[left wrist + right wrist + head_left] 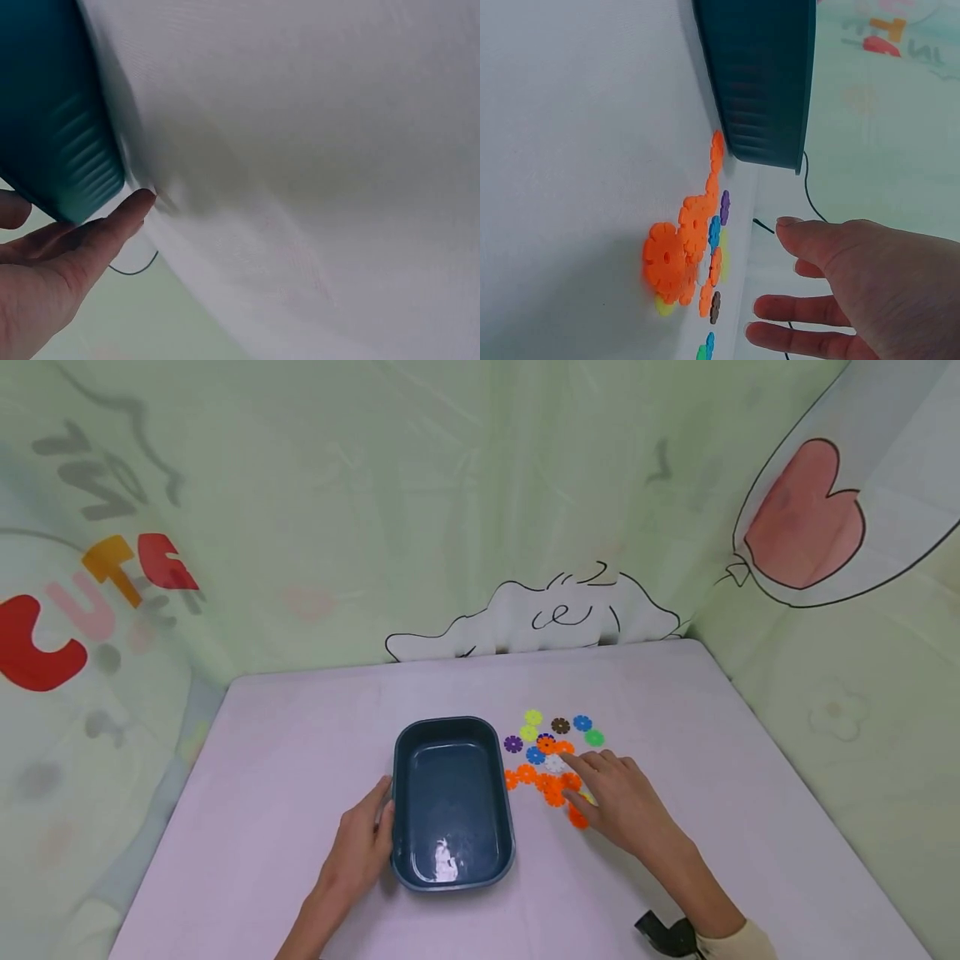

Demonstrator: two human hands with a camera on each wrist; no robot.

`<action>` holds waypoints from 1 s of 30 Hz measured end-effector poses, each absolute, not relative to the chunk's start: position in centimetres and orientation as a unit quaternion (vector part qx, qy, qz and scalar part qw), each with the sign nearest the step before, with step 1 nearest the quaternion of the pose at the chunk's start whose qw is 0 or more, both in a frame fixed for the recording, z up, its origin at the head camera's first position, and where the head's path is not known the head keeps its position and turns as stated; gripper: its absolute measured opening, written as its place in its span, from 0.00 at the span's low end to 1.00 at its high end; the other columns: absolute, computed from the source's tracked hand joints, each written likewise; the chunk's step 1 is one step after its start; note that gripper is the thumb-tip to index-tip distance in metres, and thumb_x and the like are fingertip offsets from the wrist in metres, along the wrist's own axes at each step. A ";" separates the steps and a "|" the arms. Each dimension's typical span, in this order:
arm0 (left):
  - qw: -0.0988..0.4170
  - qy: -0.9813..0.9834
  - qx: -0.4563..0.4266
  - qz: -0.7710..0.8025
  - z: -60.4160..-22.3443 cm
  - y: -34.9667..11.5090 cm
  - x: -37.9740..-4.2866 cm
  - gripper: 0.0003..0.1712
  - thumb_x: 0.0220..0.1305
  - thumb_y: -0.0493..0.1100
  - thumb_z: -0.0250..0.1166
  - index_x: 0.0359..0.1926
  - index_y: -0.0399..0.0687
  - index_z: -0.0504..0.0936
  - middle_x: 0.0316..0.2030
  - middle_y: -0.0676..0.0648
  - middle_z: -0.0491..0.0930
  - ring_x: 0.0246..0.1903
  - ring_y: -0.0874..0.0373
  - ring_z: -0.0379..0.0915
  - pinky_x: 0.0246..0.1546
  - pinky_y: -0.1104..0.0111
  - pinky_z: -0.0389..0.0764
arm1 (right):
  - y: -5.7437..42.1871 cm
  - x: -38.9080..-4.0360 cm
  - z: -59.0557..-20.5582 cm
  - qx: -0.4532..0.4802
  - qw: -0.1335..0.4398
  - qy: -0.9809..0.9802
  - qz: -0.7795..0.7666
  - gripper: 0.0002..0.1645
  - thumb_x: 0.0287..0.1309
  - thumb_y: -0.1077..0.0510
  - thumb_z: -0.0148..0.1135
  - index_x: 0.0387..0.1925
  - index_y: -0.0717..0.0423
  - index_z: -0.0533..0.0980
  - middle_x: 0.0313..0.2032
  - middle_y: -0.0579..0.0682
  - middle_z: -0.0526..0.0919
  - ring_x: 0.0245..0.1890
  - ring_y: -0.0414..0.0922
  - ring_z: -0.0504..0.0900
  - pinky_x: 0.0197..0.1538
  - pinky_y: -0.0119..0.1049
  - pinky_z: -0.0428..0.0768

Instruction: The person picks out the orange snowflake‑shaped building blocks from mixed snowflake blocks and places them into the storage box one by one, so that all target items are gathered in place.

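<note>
A dark blue rectangular tray [453, 872] sits on the table with its inside bare. My left hand [358, 843] is at the tray's left outer wall, its fingers stretched out along it; the left wrist view shows the fingers [97, 244] beside the tray's ribbed wall. Right of the tray lies a loose group of flat, notched plastic discs, among them orange discs [553, 792], a purple disc [513, 744], a brown disc [560, 726] and a green disc [594, 737]. Over the group's right side hovers my right hand [622, 797], fingers spread and holding nothing.
The table [300, 735] has a pale cloth cover. Printed curtains [337, 527] stand behind it and at both sides. Near the right wrist is a black strap-like device [667, 935].
</note>
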State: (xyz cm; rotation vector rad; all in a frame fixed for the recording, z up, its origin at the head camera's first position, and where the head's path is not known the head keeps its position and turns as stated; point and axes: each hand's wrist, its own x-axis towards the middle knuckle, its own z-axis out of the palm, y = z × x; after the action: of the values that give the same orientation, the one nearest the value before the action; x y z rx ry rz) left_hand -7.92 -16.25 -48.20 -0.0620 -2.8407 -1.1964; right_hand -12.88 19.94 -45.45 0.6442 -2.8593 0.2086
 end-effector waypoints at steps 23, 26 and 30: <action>0.029 -0.913 -0.047 -0.403 -48.2 -15.8 -7.8 0.28 0.84 0.32 0.53 0.78 0.26 0.63 0.72 0.29 0.72 0.71 0.36 0.72 0.67 0.49 0.77 | 20.0 -12.6 -45.6 0.216 0.101 -0.969 0.068 0.33 0.57 0.53 0.84 0.62 0.56 0.84 0.53 0.58 0.90 0.50 0.57 0.86 0.54 0.60 0.88; 0.025 -0.917 -0.048 -0.394 -48.2 -15.9 -8.0 0.29 0.84 0.33 0.53 0.79 0.25 0.62 0.73 0.28 0.71 0.72 0.36 0.72 0.67 0.49 0.77 | 20.0 -12.6 -45.6 0.217 0.101 -0.969 0.068 0.33 0.57 0.53 0.83 0.63 0.56 0.84 0.53 0.58 0.90 0.50 0.57 0.86 0.54 0.59 0.88; 0.024 -0.922 -0.049 -0.383 -48.0 -15.9 -8.0 0.29 0.84 0.33 0.53 0.78 0.25 0.63 0.73 0.28 0.71 0.71 0.36 0.72 0.67 0.48 0.77 | 20.0 -12.6 -45.6 0.216 0.100 -0.969 0.067 0.33 0.57 0.53 0.83 0.63 0.56 0.84 0.53 0.58 0.90 0.49 0.56 0.86 0.54 0.59 0.88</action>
State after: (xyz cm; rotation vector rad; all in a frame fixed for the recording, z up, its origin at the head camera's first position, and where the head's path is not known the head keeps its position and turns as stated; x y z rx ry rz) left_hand -7.96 -15.86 -48.05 -0.1515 -2.8542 -1.1860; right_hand -12.60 20.02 -45.59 0.6383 -2.8635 0.1979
